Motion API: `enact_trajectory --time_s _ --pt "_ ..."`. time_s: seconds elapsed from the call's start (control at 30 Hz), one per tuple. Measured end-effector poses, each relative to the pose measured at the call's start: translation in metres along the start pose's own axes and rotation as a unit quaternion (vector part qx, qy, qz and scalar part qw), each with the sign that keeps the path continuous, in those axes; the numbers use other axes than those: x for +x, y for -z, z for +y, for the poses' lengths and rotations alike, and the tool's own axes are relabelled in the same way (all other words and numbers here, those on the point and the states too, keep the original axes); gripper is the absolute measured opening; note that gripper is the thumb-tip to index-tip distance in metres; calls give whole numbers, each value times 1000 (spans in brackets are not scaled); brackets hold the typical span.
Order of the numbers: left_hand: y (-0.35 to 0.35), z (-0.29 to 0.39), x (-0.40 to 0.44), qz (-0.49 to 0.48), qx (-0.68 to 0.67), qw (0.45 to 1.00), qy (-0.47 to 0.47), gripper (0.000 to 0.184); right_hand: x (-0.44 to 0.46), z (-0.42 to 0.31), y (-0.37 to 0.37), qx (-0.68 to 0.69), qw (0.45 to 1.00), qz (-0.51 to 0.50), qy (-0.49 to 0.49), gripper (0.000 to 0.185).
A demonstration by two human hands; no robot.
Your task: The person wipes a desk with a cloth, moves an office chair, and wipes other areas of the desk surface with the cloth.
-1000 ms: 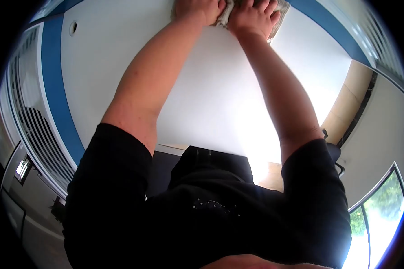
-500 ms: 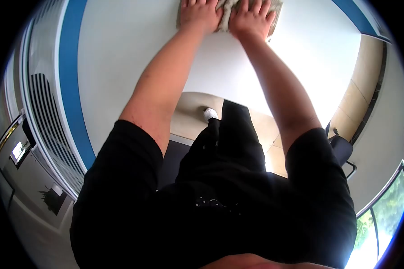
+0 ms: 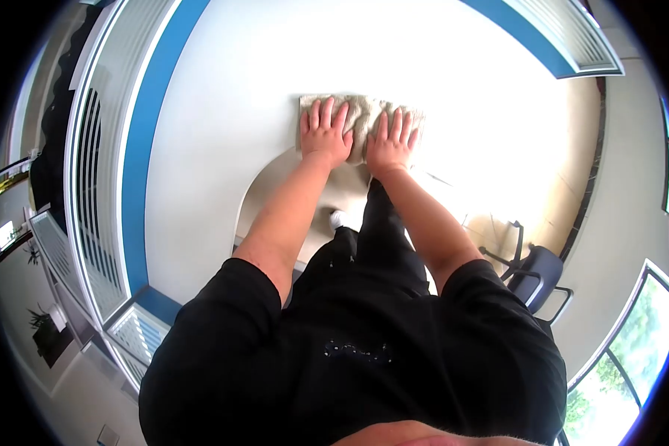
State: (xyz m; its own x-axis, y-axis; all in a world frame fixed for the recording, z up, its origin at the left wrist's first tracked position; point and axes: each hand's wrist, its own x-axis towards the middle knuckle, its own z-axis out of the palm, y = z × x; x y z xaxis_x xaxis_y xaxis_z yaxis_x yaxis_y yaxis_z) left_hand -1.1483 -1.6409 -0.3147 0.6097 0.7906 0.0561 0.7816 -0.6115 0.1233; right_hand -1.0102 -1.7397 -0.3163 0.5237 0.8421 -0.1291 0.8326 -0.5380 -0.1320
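Note:
A beige cloth [image 3: 360, 123] lies spread on the white desk top [image 3: 208, 111], close to its curved front edge, with a ridge of folds along its middle. My left hand [image 3: 325, 137] presses flat on the cloth's left half, fingers spread. On the right half rests my right hand [image 3: 391, 145], also flat with fingers apart. Both palms touch the cloth, and neither hand is wrapped around it.
A blue-edged partition [image 3: 137, 163] borders the desk on the left, and another panel [image 3: 565, 37] stands at the far right. A dark office chair [image 3: 535, 275] is on the tiled floor to the right, near a window [image 3: 624, 357].
Both hands and the cloth have come back across the desk toward my body, to near the front edge. The camera view has shifted, showing more of the desk's far side.

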Motion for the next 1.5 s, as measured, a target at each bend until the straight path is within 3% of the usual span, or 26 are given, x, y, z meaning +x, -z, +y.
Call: enact_trajectory --time_s 0.13,0.27,0.37,0.47,0.73,0.93,1.0,1.03,1.07,1.33,1.5 --pt "140 -203 -292 -84 17 996 8 72 -294 -261 27 -29 1000 -1 1 76" --pt "125 -210 -231 -81 -9 997 -10 70 -240 -267 29 -6 999 -20 -32 73" --pt "114 -214 -203 14 1 1000 -14 66 -201 -278 35 -24 999 -6 -45 74" --pt "124 -220 -172 -49 15 998 -21 66 -179 -285 41 -2 999 -11 -53 76" --pt "86 -237 -84 -66 72 984 -146 63 -113 -280 14 -7 998 -12 -58 77" --pt "91 -264 -10 2 56 993 -106 60 -25 -300 25 8 996 85 -24 84" --pt "106 -271 8 26 24 992 -120 62 -9 -309 36 16 997 64 -28 76" --pt "97 -278 17 53 27 991 -122 61 9 -309 18 -54 994 89 -34 75" --pt "92 -281 23 43 28 991 -123 61 12 -318 50 -17 999 7 -34 70" --pt "110 -283 27 -14 2 995 -100 60 13 -324 46 -17 998 46 -36 70" --pt "101 -279 31 47 8 993 -110 58 25 -318 52 -57 997 30 -36 72"
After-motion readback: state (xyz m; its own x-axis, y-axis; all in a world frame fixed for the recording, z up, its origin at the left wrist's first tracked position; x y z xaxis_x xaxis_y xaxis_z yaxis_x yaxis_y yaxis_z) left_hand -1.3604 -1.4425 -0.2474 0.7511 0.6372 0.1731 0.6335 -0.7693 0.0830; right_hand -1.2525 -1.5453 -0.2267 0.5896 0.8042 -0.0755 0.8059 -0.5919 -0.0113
